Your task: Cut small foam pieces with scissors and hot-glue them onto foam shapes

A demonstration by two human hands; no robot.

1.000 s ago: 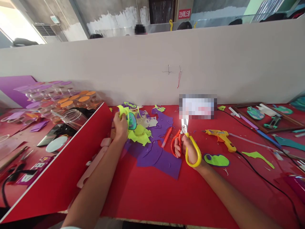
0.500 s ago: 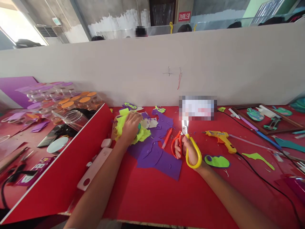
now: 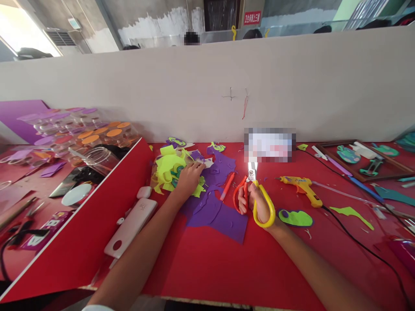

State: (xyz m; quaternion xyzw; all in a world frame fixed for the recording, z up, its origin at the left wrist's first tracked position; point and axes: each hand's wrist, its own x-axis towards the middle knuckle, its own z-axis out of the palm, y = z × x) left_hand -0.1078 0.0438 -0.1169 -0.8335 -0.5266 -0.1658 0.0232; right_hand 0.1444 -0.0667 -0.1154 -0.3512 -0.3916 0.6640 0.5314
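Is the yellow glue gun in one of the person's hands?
No, the yellow glue gun lies on the red tabletop, touched by neither hand.

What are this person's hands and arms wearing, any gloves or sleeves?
The left hand and right hand are ungloved, and both visible forearms are bare. A pale edge, possibly a cuff, peeks in beside the left arm. No watch or bracelet shows.

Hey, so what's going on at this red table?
A person's left hand reaches over a pile of yellow-green scraps, beside cut purple sheets. The right hand holds scissors with one red and one yellow handle, blades away from the scraps. A yellow glue gun lies to the right, unheld.
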